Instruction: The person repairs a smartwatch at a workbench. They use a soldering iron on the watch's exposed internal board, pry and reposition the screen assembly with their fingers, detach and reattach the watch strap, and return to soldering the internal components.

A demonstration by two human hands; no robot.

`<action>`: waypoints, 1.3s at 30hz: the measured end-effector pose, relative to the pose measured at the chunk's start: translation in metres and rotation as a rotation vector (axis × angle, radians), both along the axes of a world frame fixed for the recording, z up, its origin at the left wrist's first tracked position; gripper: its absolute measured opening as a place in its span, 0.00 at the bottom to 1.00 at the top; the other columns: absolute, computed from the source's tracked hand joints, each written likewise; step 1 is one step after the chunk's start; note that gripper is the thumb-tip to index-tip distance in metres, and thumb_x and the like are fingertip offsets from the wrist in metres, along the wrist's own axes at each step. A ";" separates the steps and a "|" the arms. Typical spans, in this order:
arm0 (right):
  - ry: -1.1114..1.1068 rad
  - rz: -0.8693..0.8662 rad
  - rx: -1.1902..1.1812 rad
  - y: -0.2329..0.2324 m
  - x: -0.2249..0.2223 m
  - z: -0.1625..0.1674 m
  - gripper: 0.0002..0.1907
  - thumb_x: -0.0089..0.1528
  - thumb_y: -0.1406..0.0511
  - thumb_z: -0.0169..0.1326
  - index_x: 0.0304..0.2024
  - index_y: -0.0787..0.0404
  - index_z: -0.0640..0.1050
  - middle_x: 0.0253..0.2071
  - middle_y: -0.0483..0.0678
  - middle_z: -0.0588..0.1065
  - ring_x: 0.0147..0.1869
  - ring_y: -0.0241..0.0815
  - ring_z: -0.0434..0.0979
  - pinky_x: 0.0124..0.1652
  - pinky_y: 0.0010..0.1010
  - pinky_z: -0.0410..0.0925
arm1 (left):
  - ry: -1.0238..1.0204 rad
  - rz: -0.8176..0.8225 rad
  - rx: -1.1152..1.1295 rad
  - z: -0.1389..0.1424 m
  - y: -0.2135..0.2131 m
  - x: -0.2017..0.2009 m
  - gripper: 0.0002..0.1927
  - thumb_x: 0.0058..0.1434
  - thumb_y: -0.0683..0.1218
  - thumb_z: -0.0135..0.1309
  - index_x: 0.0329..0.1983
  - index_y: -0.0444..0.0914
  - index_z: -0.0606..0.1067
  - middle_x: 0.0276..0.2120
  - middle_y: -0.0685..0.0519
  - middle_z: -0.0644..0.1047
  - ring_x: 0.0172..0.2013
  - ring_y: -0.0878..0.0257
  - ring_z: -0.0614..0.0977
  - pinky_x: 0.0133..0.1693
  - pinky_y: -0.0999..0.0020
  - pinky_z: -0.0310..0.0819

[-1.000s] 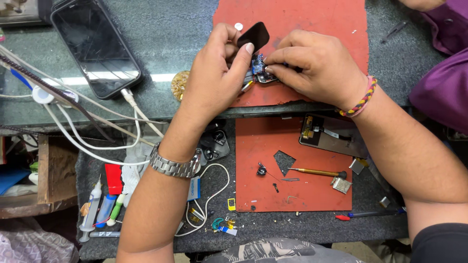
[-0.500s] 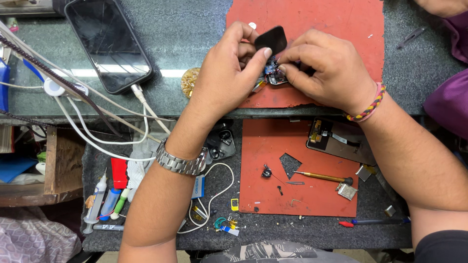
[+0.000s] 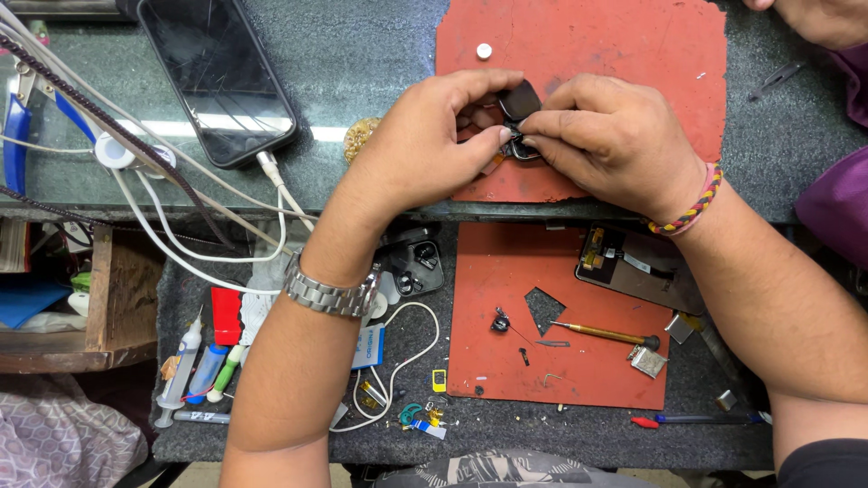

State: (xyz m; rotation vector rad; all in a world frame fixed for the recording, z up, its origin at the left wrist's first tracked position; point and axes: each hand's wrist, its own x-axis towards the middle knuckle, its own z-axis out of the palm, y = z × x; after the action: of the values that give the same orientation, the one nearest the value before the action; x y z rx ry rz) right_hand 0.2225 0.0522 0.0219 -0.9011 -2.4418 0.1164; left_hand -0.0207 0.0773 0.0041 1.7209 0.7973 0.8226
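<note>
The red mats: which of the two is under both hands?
The upper red mat on the glass top; both hands work over its lower edge. The lower red mat has a cut-out hole and holds loose parts.

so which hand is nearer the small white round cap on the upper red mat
Left. The left hand sits just below and left of the small white cap on the red mat; the right hand is farther off, down and to the right.

You worked on a matt red rubbery mat [image 3: 624,54], scuffed and stained, over a speckled grey stone-like counter [image 3: 362,54]. The black phone's cracked glass screen [image 3: 217,77] shone glossy on the far left; your brushed steel link watch [image 3: 330,294] gleamed, and the woven thread bracelet [image 3: 692,210] looked coarse.
</note>
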 end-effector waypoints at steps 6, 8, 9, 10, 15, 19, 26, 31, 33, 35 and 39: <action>0.001 0.019 -0.005 0.000 0.001 0.002 0.09 0.65 0.69 0.66 0.47 0.59 0.82 0.43 0.48 0.77 0.42 0.47 0.79 0.40 0.36 0.72 | -0.040 -0.006 0.066 -0.006 0.006 -0.001 0.23 0.62 0.33 0.55 0.62 0.29 0.72 0.41 0.52 0.81 0.38 0.70 0.84 0.41 0.75 0.84; -0.009 0.035 -0.004 0.001 0.002 0.002 0.09 0.64 0.69 0.65 0.47 0.59 0.82 0.43 0.48 0.77 0.42 0.48 0.79 0.40 0.36 0.72 | -0.020 0.017 0.025 -0.007 0.007 0.000 0.24 0.61 0.34 0.58 0.61 0.30 0.72 0.38 0.52 0.81 0.36 0.71 0.84 0.38 0.76 0.83; -0.012 0.043 0.002 0.002 0.002 0.003 0.09 0.64 0.70 0.65 0.47 0.59 0.83 0.43 0.48 0.77 0.42 0.49 0.79 0.40 0.37 0.72 | 0.000 0.031 -0.020 -0.006 0.008 0.001 0.24 0.61 0.34 0.58 0.61 0.31 0.72 0.36 0.53 0.81 0.35 0.70 0.84 0.37 0.75 0.83; -0.017 0.052 -0.001 0.003 0.002 0.004 0.09 0.64 0.70 0.65 0.47 0.59 0.82 0.43 0.48 0.77 0.42 0.49 0.79 0.40 0.37 0.72 | 0.018 0.045 -0.068 -0.006 0.007 0.002 0.23 0.61 0.34 0.57 0.61 0.32 0.73 0.35 0.53 0.81 0.33 0.70 0.85 0.35 0.75 0.83; -0.050 0.086 -0.003 0.005 0.004 0.010 0.11 0.65 0.71 0.63 0.49 0.60 0.82 0.46 0.49 0.76 0.45 0.50 0.80 0.43 0.37 0.73 | 0.032 0.078 0.063 -0.007 0.008 0.005 0.23 0.59 0.34 0.61 0.59 0.33 0.75 0.37 0.54 0.82 0.36 0.70 0.84 0.40 0.75 0.82; -0.079 0.062 -0.046 0.004 0.004 0.014 0.10 0.64 0.71 0.62 0.48 0.60 0.81 0.44 0.49 0.76 0.42 0.49 0.79 0.41 0.37 0.73 | -0.012 0.056 0.061 -0.010 0.007 0.005 0.23 0.61 0.35 0.60 0.60 0.33 0.74 0.40 0.53 0.83 0.39 0.70 0.85 0.42 0.75 0.83; -0.124 0.028 0.018 0.002 0.002 0.015 0.10 0.62 0.70 0.63 0.46 0.61 0.80 0.43 0.49 0.76 0.39 0.49 0.79 0.39 0.37 0.72 | 0.041 0.054 0.000 -0.006 0.005 0.005 0.23 0.60 0.35 0.59 0.59 0.33 0.74 0.39 0.51 0.84 0.34 0.69 0.87 0.37 0.75 0.83; -0.073 0.008 0.056 0.001 0.002 0.010 0.09 0.64 0.70 0.64 0.46 0.60 0.80 0.44 0.48 0.77 0.41 0.47 0.79 0.39 0.36 0.72 | -0.004 0.037 0.010 -0.004 0.004 0.006 0.24 0.60 0.35 0.59 0.61 0.32 0.73 0.41 0.49 0.84 0.33 0.68 0.87 0.35 0.74 0.83; -0.069 -0.008 0.071 0.000 0.001 0.009 0.09 0.64 0.70 0.65 0.46 0.60 0.81 0.43 0.47 0.77 0.40 0.46 0.79 0.39 0.35 0.72 | -0.017 0.029 -0.044 -0.004 0.004 0.006 0.24 0.60 0.35 0.58 0.61 0.32 0.72 0.41 0.50 0.84 0.31 0.69 0.87 0.34 0.74 0.83; -0.062 -0.010 0.075 -0.001 0.001 0.008 0.08 0.64 0.69 0.65 0.46 0.59 0.81 0.44 0.47 0.77 0.39 0.45 0.80 0.38 0.33 0.72 | -0.006 0.038 -0.001 -0.004 0.004 0.007 0.23 0.60 0.35 0.59 0.60 0.31 0.73 0.42 0.50 0.84 0.31 0.69 0.87 0.34 0.74 0.83; -0.076 0.004 0.095 -0.001 -0.001 0.010 0.09 0.61 0.69 0.66 0.44 0.59 0.82 0.40 0.46 0.77 0.38 0.46 0.79 0.37 0.35 0.72 | 0.041 0.066 0.126 -0.003 0.004 0.006 0.25 0.58 0.35 0.61 0.60 0.31 0.74 0.41 0.49 0.84 0.30 0.68 0.85 0.34 0.74 0.81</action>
State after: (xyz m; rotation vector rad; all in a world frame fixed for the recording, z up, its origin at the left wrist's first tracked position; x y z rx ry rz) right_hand 0.2215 0.0514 0.0317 -0.8731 -2.4967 -0.0323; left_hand -0.0144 0.0816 0.0012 1.8359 0.8487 0.9008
